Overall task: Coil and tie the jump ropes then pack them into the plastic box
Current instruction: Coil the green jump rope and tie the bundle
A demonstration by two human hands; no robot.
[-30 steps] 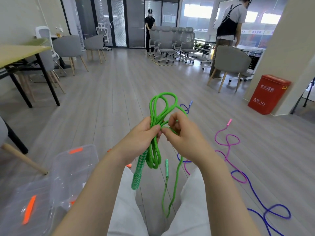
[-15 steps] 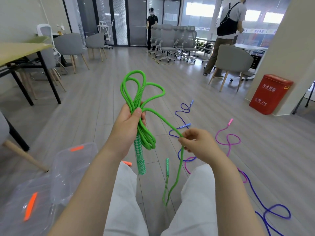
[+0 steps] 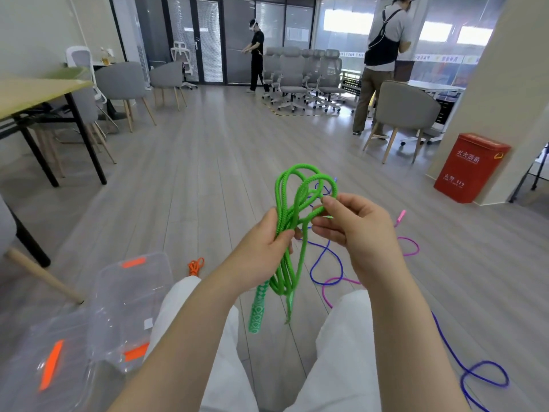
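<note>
A green jump rope hangs in several loops in front of me. My left hand grips the bundle at its middle; loops stand above it and the patterned green handle dangles below. My right hand pinches a strand of the same rope beside the bundle, just right of the left hand. On the floor behind lie a purple rope and a pink rope, both loose. A small orange rope lies near the clear plastic box at my lower left.
The box's clear lid with orange clips lies at far lower left. A red bin stands by a pillar at right. A yellow table and grey chairs stand left; two people stand at the back.
My right hand has come up from lower right, bringing the free strand to the bundle. The left hand has lowered with the loops and moved right. The second handle has lifted off the floor.
</note>
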